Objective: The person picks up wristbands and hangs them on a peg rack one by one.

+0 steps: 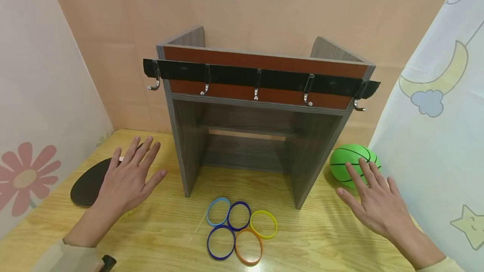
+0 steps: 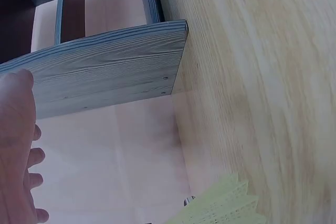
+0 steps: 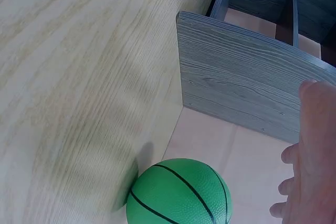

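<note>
Hovering over the wooden tabletop (image 1: 314,238), the left hand (image 1: 126,179) and right hand (image 1: 380,207) have their fingers extended and parted; neither has hold of anything. In the head view, the left hand partly covers a black paddle (image 1: 90,184) and the right hand a green ball (image 1: 343,158). A grey wood-grain rack (image 1: 245,121) stands between the hands, its black strip (image 1: 234,73) bearing five metal hooks (image 1: 206,84). Five rings (image 1: 235,243) lie clustered before it: light blue, dark blue and yellow behind, dark blue and orange nearer.
</note>
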Action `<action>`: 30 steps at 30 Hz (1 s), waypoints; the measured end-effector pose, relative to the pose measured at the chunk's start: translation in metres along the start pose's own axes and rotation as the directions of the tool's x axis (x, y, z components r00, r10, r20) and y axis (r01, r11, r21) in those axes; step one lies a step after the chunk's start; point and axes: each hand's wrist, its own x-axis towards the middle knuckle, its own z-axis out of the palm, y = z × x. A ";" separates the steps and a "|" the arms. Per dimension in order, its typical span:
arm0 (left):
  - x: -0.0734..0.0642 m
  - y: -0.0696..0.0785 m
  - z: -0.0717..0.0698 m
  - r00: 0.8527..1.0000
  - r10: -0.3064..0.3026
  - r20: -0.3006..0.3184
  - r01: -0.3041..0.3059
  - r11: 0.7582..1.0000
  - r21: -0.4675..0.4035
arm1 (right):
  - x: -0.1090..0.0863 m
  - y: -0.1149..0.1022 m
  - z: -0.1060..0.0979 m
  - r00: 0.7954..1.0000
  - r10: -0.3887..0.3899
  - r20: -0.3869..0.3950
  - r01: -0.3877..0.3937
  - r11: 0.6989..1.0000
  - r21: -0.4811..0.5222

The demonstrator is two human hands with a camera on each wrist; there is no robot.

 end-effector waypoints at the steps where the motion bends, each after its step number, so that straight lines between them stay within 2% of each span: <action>1: 0.000 0.000 0.001 1.000 -0.001 0.004 0.001 1.000 -0.001 | 0.000 -0.001 0.001 1.000 -0.003 0.000 0.003 1.000 -0.001; 4: -0.001 0.001 0.002 1.000 -0.003 0.006 0.003 1.000 -0.014 | -0.002 -0.006 0.003 1.000 -0.011 0.004 0.011 1.000 0.011; 6: -0.001 0.001 0.003 1.000 0.001 -0.020 -0.002 0.999 -0.052 | -0.003 -0.013 0.005 1.000 -0.023 -0.019 0.023 0.999 0.024; 8: 0.001 0.003 0.003 0.996 0.005 -0.092 -0.017 0.992 -0.128 | -0.004 -0.021 0.008 0.996 -0.054 -0.076 0.057 0.998 0.040; 10: 0.005 0.008 0.002 0.986 -0.018 -0.164 -0.023 0.969 -0.244 | -0.005 -0.030 0.013 0.983 -0.100 -0.154 0.109 0.993 0.050; 11: 0.008 0.011 0.002 0.976 -0.034 -0.213 -0.034 0.951 -0.309 | -0.006 -0.035 0.016 0.975 -0.120 -0.186 0.132 0.990 0.052; 13: 0.016 0.017 0.001 0.945 -0.081 -0.317 -0.069 0.898 -0.435 | -0.007 -0.046 0.023 0.964 -0.150 -0.222 0.169 0.983 0.069; 14: 0.020 0.019 0.000 0.930 -0.109 -0.351 -0.085 0.864 -0.495 | -0.007 -0.051 0.027 0.958 -0.167 -0.235 0.191 0.978 0.084; 16: 0.028 0.025 -0.001 0.897 -0.167 -0.410 -0.127 0.791 -0.599 | -0.007 -0.064 0.035 0.962 -0.172 -0.212 0.203 0.970 0.132; 18: 0.035 0.030 -0.003 0.869 -0.218 -0.445 -0.167 0.717 -0.677 | -0.005 -0.077 0.043 0.965 -0.191 -0.181 0.225 0.956 0.187; 19: 0.039 0.034 -0.004 0.860 -0.241 -0.450 -0.182 0.679 -0.711 | -0.003 -0.084 0.048 0.964 -0.207 -0.167 0.241 0.946 0.218; 21: 0.044 0.041 -0.007 0.846 -0.285 -0.451 -0.197 0.619 -0.761 | 0.002 -0.096 0.056 0.961 -0.237 -0.141 0.268 0.923 0.277; 24: 0.049 0.052 -0.015 0.826 -0.332 -0.456 -0.216 0.561 -0.799 | 0.010 -0.112 0.066 0.957 -0.271 -0.101 0.289 0.884 0.367; 25: 0.051 0.055 -0.017 0.819 -0.343 -0.460 -0.221 0.552 -0.804 | 0.012 -0.116 0.069 0.958 -0.272 -0.086 0.284 0.877 0.388; 27: 0.052 0.058 -0.020 0.807 -0.365 -0.464 -0.233 0.525 -0.819 | 0.016 -0.124 0.073 0.964 -0.262 -0.048 0.257 0.870 0.421; 30: 0.055 0.057 -0.014 0.789 -0.395 -0.471 -0.258 0.482 -0.837 | 0.021 -0.132 0.075 0.971 -0.237 0.018 0.205 0.872 0.444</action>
